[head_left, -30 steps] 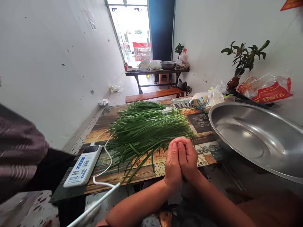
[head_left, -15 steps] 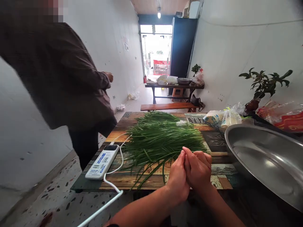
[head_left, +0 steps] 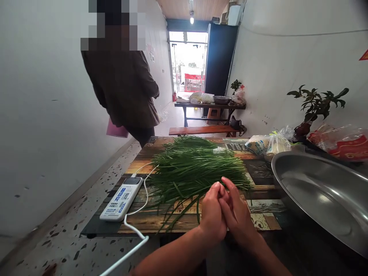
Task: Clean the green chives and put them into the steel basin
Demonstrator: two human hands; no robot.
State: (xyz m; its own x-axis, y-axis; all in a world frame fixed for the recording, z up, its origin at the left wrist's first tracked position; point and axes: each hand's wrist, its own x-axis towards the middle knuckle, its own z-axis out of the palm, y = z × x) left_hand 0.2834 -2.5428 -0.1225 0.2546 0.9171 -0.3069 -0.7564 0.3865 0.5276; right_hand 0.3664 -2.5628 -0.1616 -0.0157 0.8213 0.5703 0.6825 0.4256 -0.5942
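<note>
My left hand [head_left: 213, 212] and my right hand [head_left: 237, 214] are pressed together above the near edge of the table. Left fingers are curled in. The right hand wraps against them, its index finger raised and fairly straight. Whatever may lie between the palms is hidden. Just beyond my hands spreads a large heap of long green garlic chives [head_left: 198, 165], with loose blades trailing toward the near edge. A small whitish tie or wrapping [head_left: 221, 150] lies on the heap's far right part.
A white power bank [head_left: 122, 199] with a cable [head_left: 146, 188] lies left on the wooden table [head_left: 155, 224]. A large steel basin [head_left: 319, 195] stands right. Bagged goods [head_left: 260, 145] and a potted plant [head_left: 319, 101] are behind it. A person [head_left: 123, 88] stands at the left.
The person at the left has moved farther off, toward the doorway. My hands stay together, but the right fingers have loosened and its index finger now points up more. The view has shifted slightly.
</note>
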